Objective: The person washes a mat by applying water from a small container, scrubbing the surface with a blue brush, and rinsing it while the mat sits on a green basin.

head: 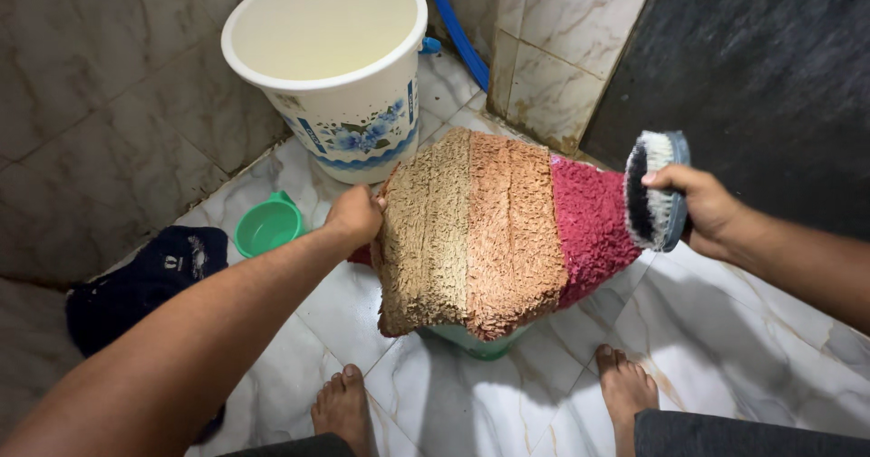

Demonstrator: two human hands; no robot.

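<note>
Left hand (355, 214) gripping striped mat (494, 230) edge, steadying it over stool; right hand (702, 208) clutching scrub brush (654, 190), bristles facing mat; bucket (331, 58) beyond left hand.

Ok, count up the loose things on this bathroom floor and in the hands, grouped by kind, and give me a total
Shaggy striped mat, gripped at its edge by the left hand: 1
Scrub brush, held by the right hand: 1
White bucket with blue flowers: 1
Small green bowl: 1
Dark blue cloth: 1
Blue hose: 1
Total: 6
</note>
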